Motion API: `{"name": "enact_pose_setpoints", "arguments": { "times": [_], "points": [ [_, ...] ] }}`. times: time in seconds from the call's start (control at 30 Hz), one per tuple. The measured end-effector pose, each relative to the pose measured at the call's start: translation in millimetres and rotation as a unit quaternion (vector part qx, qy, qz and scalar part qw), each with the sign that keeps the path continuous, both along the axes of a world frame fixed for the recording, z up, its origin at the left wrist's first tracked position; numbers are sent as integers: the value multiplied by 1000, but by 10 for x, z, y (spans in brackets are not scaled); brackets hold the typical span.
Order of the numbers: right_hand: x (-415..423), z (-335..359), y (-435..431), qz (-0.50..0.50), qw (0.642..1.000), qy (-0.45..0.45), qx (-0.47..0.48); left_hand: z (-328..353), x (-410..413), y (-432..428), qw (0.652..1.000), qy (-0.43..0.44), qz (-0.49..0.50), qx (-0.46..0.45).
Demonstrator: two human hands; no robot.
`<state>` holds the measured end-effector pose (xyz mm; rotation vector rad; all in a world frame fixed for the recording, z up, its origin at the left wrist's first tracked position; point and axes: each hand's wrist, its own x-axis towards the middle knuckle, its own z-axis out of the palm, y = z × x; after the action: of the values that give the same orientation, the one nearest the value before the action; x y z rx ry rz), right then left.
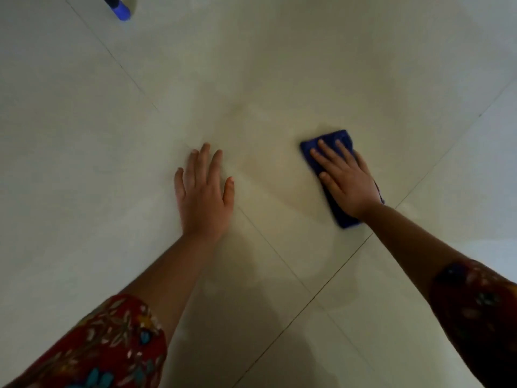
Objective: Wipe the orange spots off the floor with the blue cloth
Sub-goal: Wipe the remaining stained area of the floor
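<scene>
Head view, folded blue cloth (pixel 340 141), hand-pressed

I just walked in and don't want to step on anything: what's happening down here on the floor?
A person leans over the tiled floor. The right hand presses flat on the blue cloth, which lies on the tiles. The left hand rests flat on bare tile beside it. The tile between the hands looks faintly yellowish, but no distinct orange spots can be made out. A blue object lies farther off, untouched.
</scene>
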<state>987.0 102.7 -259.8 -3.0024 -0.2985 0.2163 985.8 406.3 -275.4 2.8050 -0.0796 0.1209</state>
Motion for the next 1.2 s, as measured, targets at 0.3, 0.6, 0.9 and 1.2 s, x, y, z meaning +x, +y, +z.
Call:
{"name": "enact_pose_setpoints", "arguments": {
  "times": [0.3, 0.6, 0.9, 1.2],
  "points": [
    [-259, -12, 271, 114, 992, 14, 43, -80, 82, -121, 999, 21, -12, 28],
    [254, -69, 209, -86, 985, -61, 134, -25, 73, -168, 998, 48, -8, 29],
    [-124, -91, -468, -281, 946, -102, 127, -6, 78, -171, 998, 46, -4, 31],
    [-1045, -30, -59, -297, 948, -79, 81, -39, 85, -155, 998, 53, -11, 35]
  ]
}}
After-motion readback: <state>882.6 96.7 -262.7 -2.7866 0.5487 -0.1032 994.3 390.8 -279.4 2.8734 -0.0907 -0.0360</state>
